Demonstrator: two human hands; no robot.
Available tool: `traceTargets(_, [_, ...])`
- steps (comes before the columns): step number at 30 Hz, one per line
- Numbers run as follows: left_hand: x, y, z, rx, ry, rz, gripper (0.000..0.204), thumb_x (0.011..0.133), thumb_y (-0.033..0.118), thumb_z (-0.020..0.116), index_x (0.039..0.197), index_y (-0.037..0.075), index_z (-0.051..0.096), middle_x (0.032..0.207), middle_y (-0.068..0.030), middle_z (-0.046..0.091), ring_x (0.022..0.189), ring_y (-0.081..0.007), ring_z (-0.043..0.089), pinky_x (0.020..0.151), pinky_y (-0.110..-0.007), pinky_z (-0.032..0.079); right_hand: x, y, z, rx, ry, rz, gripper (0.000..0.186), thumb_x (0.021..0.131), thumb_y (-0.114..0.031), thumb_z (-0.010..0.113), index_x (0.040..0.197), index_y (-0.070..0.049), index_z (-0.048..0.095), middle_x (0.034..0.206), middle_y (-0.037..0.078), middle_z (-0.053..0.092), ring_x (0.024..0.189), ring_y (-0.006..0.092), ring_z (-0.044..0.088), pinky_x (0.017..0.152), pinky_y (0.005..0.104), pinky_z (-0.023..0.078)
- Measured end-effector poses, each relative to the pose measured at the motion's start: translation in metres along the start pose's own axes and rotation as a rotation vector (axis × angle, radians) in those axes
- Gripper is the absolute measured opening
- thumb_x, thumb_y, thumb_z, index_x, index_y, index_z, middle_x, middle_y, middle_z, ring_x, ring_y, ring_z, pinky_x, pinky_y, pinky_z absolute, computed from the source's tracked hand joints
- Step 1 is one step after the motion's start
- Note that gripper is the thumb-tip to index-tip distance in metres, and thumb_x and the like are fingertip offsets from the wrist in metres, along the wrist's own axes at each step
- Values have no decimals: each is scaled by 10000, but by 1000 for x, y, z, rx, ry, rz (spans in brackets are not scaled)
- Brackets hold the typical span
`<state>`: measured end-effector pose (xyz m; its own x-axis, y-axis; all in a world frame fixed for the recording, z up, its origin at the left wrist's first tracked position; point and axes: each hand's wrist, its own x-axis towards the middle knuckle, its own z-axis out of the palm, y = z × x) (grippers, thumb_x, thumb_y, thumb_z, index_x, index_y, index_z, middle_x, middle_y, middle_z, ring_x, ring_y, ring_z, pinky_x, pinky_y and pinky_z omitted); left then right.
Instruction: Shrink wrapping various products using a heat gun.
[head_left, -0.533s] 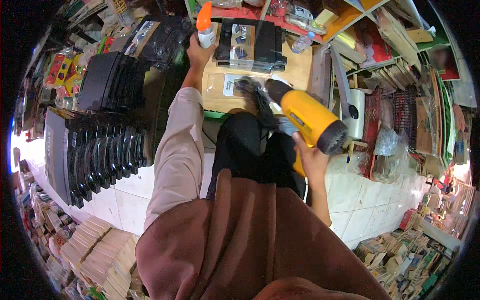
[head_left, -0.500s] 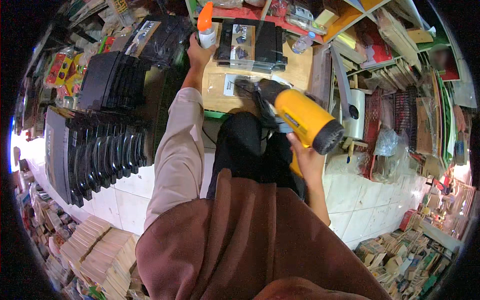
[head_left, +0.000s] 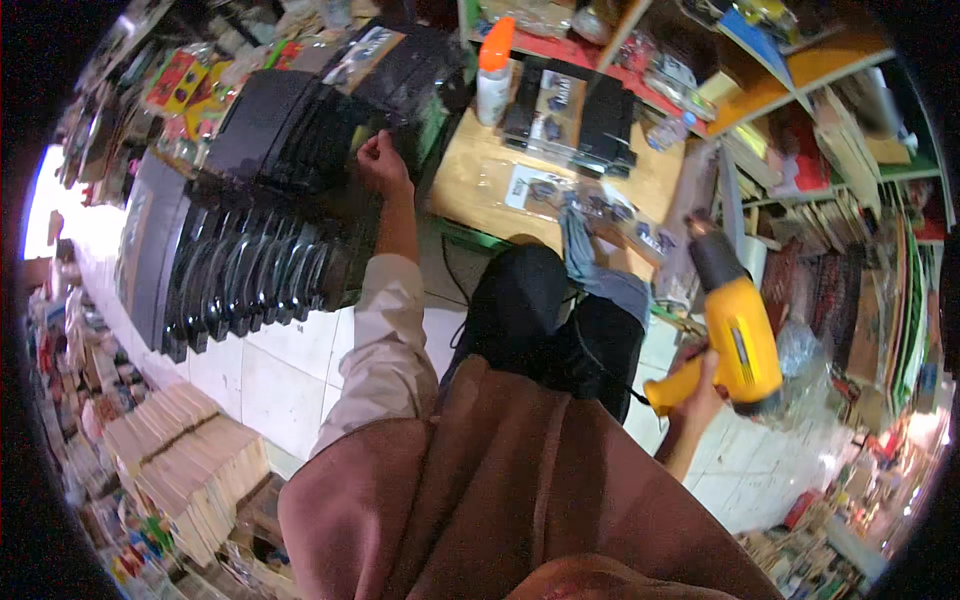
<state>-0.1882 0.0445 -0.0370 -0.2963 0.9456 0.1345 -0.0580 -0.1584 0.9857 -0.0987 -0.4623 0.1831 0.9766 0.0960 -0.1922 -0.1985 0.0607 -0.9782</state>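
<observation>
Right hand (head_left: pixel 700 385) closed round the grip of a yellow heat gun (head_left: pixel 738 335), held out to the person's right, dark nozzle pointing up and away, clear of the wooden tabletop (head_left: pixel 480 180). Looks a rigid plastic body, moderately weighty, top-heavy toward the nozzle; take it by the handle only, since the nozzle end may be hot.

Left hand (head_left: pixel 380 160) reaches forward, fingers curled at the edge of a stack of black moulded trays (head_left: pixel 290 130); cannot tell whether it grips one. Trays look thin, stiff, light, glossy, likely slippery, best pinched at the rim.

Orange-capped white bottle (head_left: pixel 494 72) stands on the tabletop, beside flat black packets (head_left: pixel 570 110).
</observation>
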Motion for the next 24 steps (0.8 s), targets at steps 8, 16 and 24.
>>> traceTargets(8, [57, 2, -4, 503, -286, -168, 242, 766, 302, 651, 807, 70, 594, 643, -24, 558, 526, -123, 492, 481, -303, 385, -21, -18, 15, 7, -130, -53, 370, 781, -252, 631, 1024, -22, 472, 770, 82, 551, 561, 163, 523, 506, 275, 445])
traceTargets(16, [56, 37, 10, 92, -265, -641, 450, 676, 369, 720, 847, -26, 590, 679, -82, 569, 585, -158, 530, 489, -288, 412, -27, -12, 27, -69, -161, -39, 412, 769, -264, 631, 1022, 22, 477, 720, 95, 543, 574, 149, 521, 492, 241, 428])
traceTargets(24, [134, -17, 27, 192, -319, -682, 768, 594, 418, 762, 1113, -68, 469, 1113, -152, 497, 905, -257, 534, 670, -413, 471, -32, -16, 33, -57, -220, 16, 351, 778, -203, 624, 1010, 19, 482, 725, 91, 553, 597, 156, 528, 551, 265, 443])
